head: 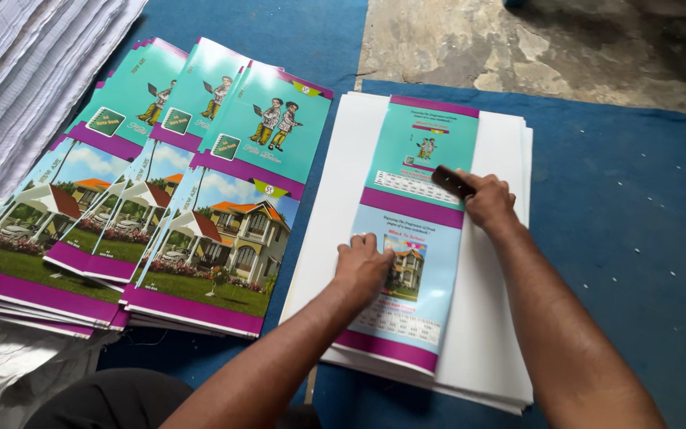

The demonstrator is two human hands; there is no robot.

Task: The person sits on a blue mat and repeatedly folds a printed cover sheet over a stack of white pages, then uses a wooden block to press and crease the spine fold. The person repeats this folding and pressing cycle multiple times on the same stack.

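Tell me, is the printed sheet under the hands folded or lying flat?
Folded: the printed sheet lies narrow on the white stack, left hand pinning it.

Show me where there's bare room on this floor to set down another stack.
Free: the blue mat right of the white sheet stack, and the mat strip above the printed covers. Crowded: the covers fan across the left, ruled paper fills the top-left corner, and both hands, left and right, work the folded cover.
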